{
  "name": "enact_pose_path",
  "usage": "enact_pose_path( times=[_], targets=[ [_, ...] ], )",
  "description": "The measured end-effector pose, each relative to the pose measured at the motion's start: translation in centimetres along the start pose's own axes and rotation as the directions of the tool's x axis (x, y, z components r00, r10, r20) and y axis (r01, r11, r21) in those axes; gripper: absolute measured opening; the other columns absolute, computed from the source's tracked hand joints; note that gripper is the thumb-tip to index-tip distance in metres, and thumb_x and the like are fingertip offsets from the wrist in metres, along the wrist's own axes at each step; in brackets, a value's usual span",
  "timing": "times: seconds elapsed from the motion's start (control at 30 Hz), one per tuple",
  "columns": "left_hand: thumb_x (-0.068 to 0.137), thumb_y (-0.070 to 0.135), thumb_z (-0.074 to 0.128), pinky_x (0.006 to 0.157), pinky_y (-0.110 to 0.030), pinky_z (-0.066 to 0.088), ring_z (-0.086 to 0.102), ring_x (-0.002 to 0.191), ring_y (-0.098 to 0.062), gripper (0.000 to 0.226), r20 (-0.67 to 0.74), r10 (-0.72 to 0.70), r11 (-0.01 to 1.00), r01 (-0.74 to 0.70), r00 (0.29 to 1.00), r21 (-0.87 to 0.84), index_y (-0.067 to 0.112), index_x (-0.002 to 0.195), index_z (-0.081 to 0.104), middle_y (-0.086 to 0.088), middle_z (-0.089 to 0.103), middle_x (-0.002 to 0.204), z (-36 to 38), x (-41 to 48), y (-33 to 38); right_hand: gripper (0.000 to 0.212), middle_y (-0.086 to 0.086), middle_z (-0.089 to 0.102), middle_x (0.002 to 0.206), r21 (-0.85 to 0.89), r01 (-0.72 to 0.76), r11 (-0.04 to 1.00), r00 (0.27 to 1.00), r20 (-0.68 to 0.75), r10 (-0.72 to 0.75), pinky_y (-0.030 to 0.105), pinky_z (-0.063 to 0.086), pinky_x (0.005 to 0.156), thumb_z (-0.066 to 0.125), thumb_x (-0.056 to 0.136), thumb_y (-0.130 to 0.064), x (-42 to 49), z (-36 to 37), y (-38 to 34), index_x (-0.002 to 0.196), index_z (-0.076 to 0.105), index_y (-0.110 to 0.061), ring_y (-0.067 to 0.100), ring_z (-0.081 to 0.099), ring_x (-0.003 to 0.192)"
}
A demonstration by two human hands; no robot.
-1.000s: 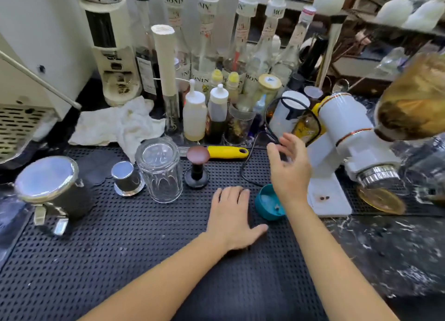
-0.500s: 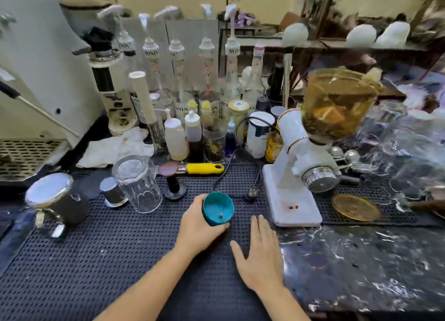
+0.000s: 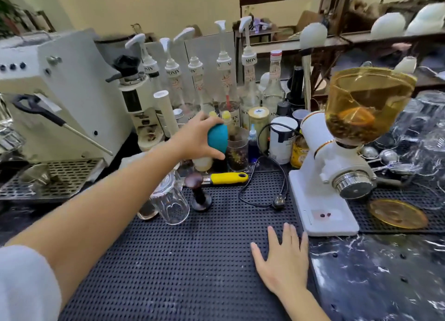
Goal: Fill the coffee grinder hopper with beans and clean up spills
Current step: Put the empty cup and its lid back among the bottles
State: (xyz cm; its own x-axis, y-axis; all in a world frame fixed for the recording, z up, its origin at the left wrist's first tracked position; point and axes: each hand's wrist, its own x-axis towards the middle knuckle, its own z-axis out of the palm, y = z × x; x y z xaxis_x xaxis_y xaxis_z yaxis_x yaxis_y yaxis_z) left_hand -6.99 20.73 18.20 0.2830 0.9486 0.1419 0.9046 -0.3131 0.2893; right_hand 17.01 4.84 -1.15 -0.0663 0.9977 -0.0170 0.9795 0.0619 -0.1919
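Observation:
My left hand [image 3: 196,137] grips a small teal cup [image 3: 218,137], held up in the air over the squeeze bottles at the back of the counter. My right hand [image 3: 281,260] lies flat and open on the black rubber mat [image 3: 192,260], just in front of the white coffee grinder [image 3: 322,176]. The grinder's amber hopper [image 3: 366,103] stands open on top with dark beans in its bottom. Its amber lid [image 3: 398,213] lies on the mat to the grinder's right. Two spilled beans [image 3: 325,215] rest on the grinder's white base.
A glass jar [image 3: 169,200], a tamper [image 3: 199,193] and a yellow-handled tool [image 3: 226,178] stand mid-mat, with a black plug and cord [image 3: 277,200] beside them. Syrup pump bottles [image 3: 224,79] line the back. An espresso machine [image 3: 60,99] is at left. Loose beans dot the marble counter [image 3: 385,272].
My left hand has lifted the teal cup from the mat up and back toward the bottles. My right hand stays flat on the mat. The view has tilted upward.

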Motion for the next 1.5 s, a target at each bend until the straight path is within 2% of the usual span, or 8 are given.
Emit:
enact_pose_path(
  times=[0.1, 0.17, 0.47, 0.8, 0.93, 1.03, 1.17, 1.5],
  targets=[
    [0.051, 0.048, 0.088, 0.091, -0.038, 0.041, 0.049, 0.107, -0.027, 0.096, 0.089, 0.127, 0.985, -0.136, 0.988, 0.102, 0.025, 0.130, 0.038, -0.007, 0.051, 0.122, -2.1, 4.6, -0.7, 0.046, 0.012, 0.070, 0.103, 0.214, 0.068, 0.974, 0.957, -0.289, -0.003, 0.046, 0.047, 0.089, 0.051, 0.082, -0.045, 2.8, -1.1, -2.0, 0.106, 0.065, -0.008, 0.030, 0.063, 0.097],
    [0.052, 0.050, 0.086, 0.086, -0.037, 0.042, 0.050, 0.103, -0.026, 0.089, 0.117, 0.214, 0.966, -0.228, 0.970, 0.123, 0.024, 0.125, 0.042, -0.007, 0.052, 0.118, -2.7, 7.3, -1.2, 0.037, 0.008, 0.071, 0.101, 0.325, 0.096, 0.941, 0.939, -0.342, 0.022, 0.036, 0.054, 0.071, 0.065, 0.080, -0.035, 5.4, -2.1, -4.1, 0.107, 0.064, -0.008, 0.027, 0.065, 0.092],
    [0.060, 0.064, 0.076, 0.097, -0.045, 0.040, 0.045, 0.114, -0.030, 0.092, 0.308, 0.399, 0.892, -0.443, 0.864, 0.085, 0.027, 0.136, 0.040, -0.009, 0.048, 0.128, 1.7, 14.3, -3.7, 0.078, 0.007, 0.036, 0.148, 0.719, -0.105, 0.687, 0.949, -0.134, 0.285, 0.034, 0.029, 0.106, 0.070, 0.080, -0.035, 19.1, -2.9, -9.3, 0.143, 0.029, -0.015, 0.023, 0.033, 0.134],
    [0.068, 0.058, 0.073, 0.093, -0.036, 0.034, 0.040, 0.110, -0.026, 0.076, 0.335, 0.474, 0.846, -0.527, 0.814, 0.084, 0.024, 0.129, 0.042, -0.008, 0.045, 0.127, 4.4, 15.4, -4.7, 0.078, 0.005, 0.057, 0.128, 0.810, -0.085, 0.580, 0.887, -0.203, 0.415, 0.036, 0.042, 0.092, 0.081, 0.064, -0.041, 24.1, -0.7, -10.5, 0.130, 0.047, -0.018, 0.024, 0.050, 0.118],
    [0.082, 0.064, 0.042, 0.095, -0.046, 0.037, 0.041, 0.104, -0.028, 0.062, 0.322, 0.413, 0.875, -0.470, 0.852, 0.120, 0.015, 0.119, 0.043, -0.012, 0.046, 0.119, 5.3, 14.4, -3.9, 0.075, 0.003, 0.060, 0.122, 0.819, -0.049, 0.571, 0.883, -0.232, 0.408, 0.035, 0.045, 0.091, 0.082, 0.061, -0.041, 24.6, 0.3, -10.5, 0.126, 0.051, -0.018, 0.021, 0.053, 0.113],
    [0.079, 0.068, 0.011, 0.097, -0.044, 0.033, 0.041, 0.110, -0.028, 0.079, 0.243, 0.336, 0.932, -0.359, 0.910, 0.057, 0.013, 0.122, 0.047, -0.012, 0.049, 0.125, 5.9, 13.9, -2.8, 0.078, -0.001, 0.057, 0.124, 0.815, -0.049, 0.577, 0.890, -0.227, 0.395, 0.032, 0.044, 0.089, 0.080, 0.061, -0.046, 24.9, 0.6, -10.3, 0.128, 0.048, -0.022, 0.017, 0.051, 0.114],
    [0.077, 0.069, 0.005, 0.115, -0.044, 0.015, 0.015, 0.142, -0.023, 0.088, 0.215, 0.322, 0.943, -0.331, 0.922, 0.006, 0.019, 0.146, 0.026, -0.008, 0.024, 0.155, 6.2, 13.9, -3.0, 0.089, -0.003, 0.053, 0.124, 0.802, -0.049, 0.595, 0.889, -0.236, 0.391, 0.035, 0.046, 0.083, 0.073, 0.054, -0.062, 25.0, 0.6, -10.4, 0.129, 0.045, -0.023, 0.016, 0.050, 0.113],
    [0.079, 0.071, 0.001, 0.117, -0.042, -0.004, -0.018, 0.141, -0.012, 0.075, 0.286, 0.346, 0.916, -0.387, 0.894, 0.101, 0.032, 0.142, -0.013, 0.001, -0.013, 0.156, 7.9, 14.5, -4.0, 0.099, -0.007, 0.047, 0.132, 0.797, -0.042, 0.602, 0.919, -0.206, 0.337, 0.035, 0.045, 0.088, 0.070, 0.052, -0.066, 25.0, 1.1, -10.5, 0.136, 0.035, -0.027, 0.012, 0.044, 0.121]
  ],
)
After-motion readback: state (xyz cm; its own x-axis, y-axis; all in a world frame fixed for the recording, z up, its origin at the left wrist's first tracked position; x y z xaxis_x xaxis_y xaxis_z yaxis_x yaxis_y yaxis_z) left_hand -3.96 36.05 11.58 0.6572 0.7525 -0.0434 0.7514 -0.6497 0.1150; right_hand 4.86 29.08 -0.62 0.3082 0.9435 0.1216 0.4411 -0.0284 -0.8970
